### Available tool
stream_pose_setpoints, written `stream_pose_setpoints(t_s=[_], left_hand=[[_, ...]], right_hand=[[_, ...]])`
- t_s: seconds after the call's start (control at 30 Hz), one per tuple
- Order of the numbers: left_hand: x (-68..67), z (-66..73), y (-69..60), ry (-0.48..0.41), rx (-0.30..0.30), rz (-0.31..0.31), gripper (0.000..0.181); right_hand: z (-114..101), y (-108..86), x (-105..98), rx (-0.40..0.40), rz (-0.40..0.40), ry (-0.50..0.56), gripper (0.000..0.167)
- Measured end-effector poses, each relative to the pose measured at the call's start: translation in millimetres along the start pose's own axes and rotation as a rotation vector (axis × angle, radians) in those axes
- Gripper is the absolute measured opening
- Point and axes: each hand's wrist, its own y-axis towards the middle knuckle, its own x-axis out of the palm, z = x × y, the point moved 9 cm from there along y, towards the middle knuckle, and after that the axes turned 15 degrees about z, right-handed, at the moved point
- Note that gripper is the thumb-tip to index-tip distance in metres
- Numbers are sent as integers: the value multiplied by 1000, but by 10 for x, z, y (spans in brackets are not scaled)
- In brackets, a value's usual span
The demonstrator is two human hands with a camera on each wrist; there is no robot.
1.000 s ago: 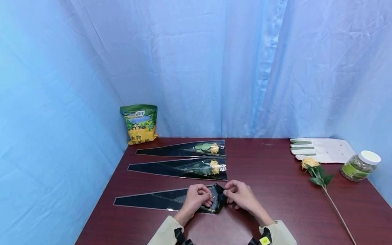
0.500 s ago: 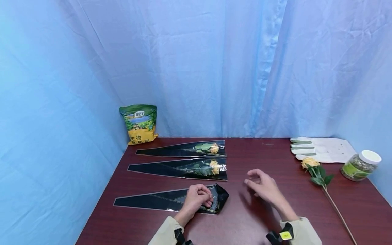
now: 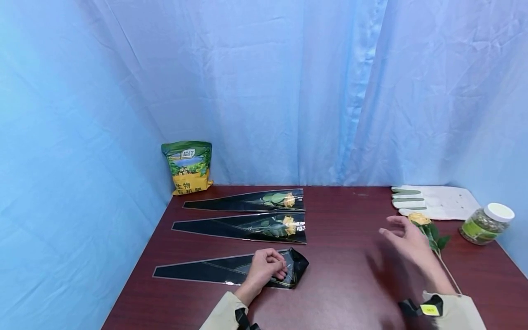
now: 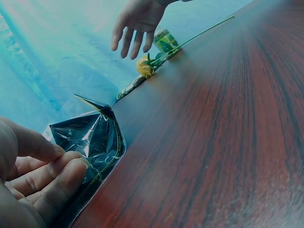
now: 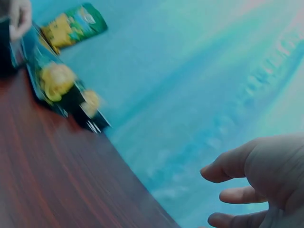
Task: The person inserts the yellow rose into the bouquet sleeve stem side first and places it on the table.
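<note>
My left hand (image 3: 266, 267) pinches the clear film of a black flower sleeve (image 3: 198, 269) near its wide end. In the left wrist view, that sleeve's mouth (image 4: 92, 133) gapes, with its black edge folded up. Fingers spread and loosely bent, my right hand (image 3: 408, 240) is in the air with nothing in it. Just beyond it, a yellow rose (image 3: 420, 218) with green leaves lies on the table, its stem partly hidden by my right wrist. Two more sleeves, a far one (image 3: 231, 200) and a middle one (image 3: 222, 226), each hold a yellow rose.
A green and yellow fertilizer bag (image 3: 188, 167) stands at the table's back left. At the back right lies a white and green glove (image 3: 441, 201), beside a white-lidded jar (image 3: 486, 223). Blue curtains (image 3: 264, 91) enclose the dark red table (image 3: 338, 293).
My right hand has let go of the sleeve's wide end and moved right, close to the loose rose. The left hand stays where it was on the sleeve.
</note>
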Motion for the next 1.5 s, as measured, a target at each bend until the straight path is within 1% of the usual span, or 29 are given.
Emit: stream_pose_setpoints(t_s=[0.13, 0.23, 0.47, 0.57, 0.63, 0.7, 0.73, 0.8, 0.87, 0.97, 1.03, 1.1, 1.23, 1.33, 1.5], left_hand=[[4, 16, -11, -7, 11, -6, 4], [5, 18, -16, -6, 9, -8, 4], [19, 24, -10, 5, 8, -5, 7], [26, 19, -12, 12, 5, -3, 8], [30, 13, -15, 20, 2, 1, 9], [33, 14, -18, 18, 4, 1, 10], [34, 12, -17, 15, 5, 1, 10], [38, 14, -15, 13, 9, 0, 10], [43, 15, -10, 7, 10, -2, 10], [52, 13, -5, 8, 11, -8, 10], [56, 11, -3, 4, 10, -10, 10], [58, 4, -2, 6, 9, -11, 9], [68, -6, -1, 7, 9, -10, 9], [76, -5, -4, 7, 7, -10, 9], [76, 7, -12, 8, 2, -7, 7]], right_hand=[[241, 60, -242, 23, 59, -54, 59], [430, 78, -392, 68, 86, -75, 61], [841, 13, -628, 228, 100, -131, 71], [1034, -37, -683, 327, 117, -166, 74], [1144, -62, -703, 373, 117, -200, 75], [1226, -76, -707, 376, 100, -239, 74], [1258, -81, -703, 362, 84, -257, 74], [1317, -86, -686, 327, 40, -301, 73], [1382, -103, -654, 312, -10, -334, 75], [1475, -129, -603, 329, -74, -373, 78], [1507, -143, -574, 333, -103, -399, 77], [1524, -163, -546, 344, -131, -430, 74], [1540, -190, -500, 371, -166, -483, 59], [1531, -193, -480, 384, -170, -513, 46], [1498, -195, -471, 399, -185, -564, 37]])
